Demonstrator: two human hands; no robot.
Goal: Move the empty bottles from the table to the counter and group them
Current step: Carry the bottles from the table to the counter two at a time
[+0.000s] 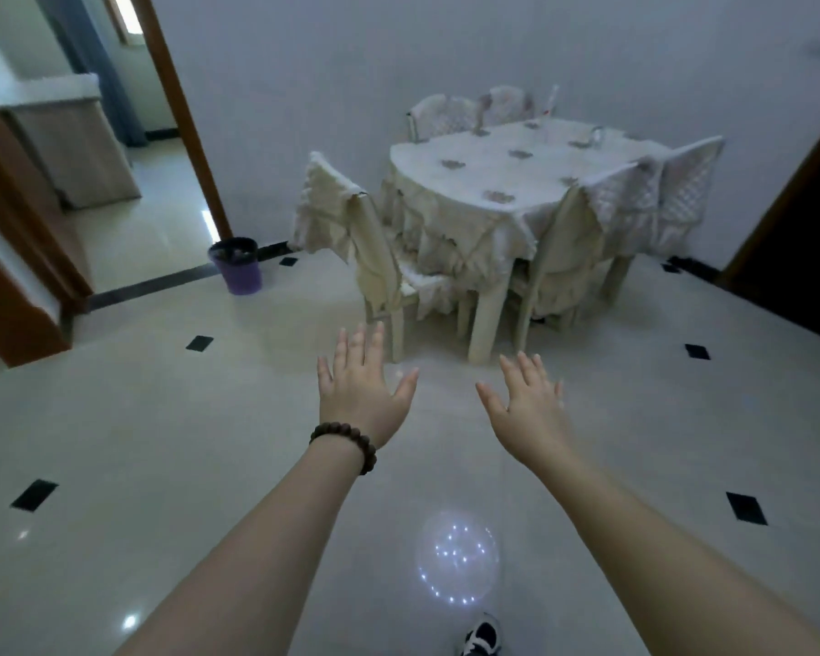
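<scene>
Standing away from table (517, 182) | left hand (358, 388), right hand (526, 409) spread, empty | bottles (551, 104) upper right, unmoved | all left

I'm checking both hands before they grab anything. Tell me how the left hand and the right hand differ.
The left hand has a dark beaded bracelet at its wrist; the right hand has a bare wrist. The left hand reaches higher in the view than the right. Both are open, fingers spread, empty, held out over the tiled floor toward the table.
</scene>
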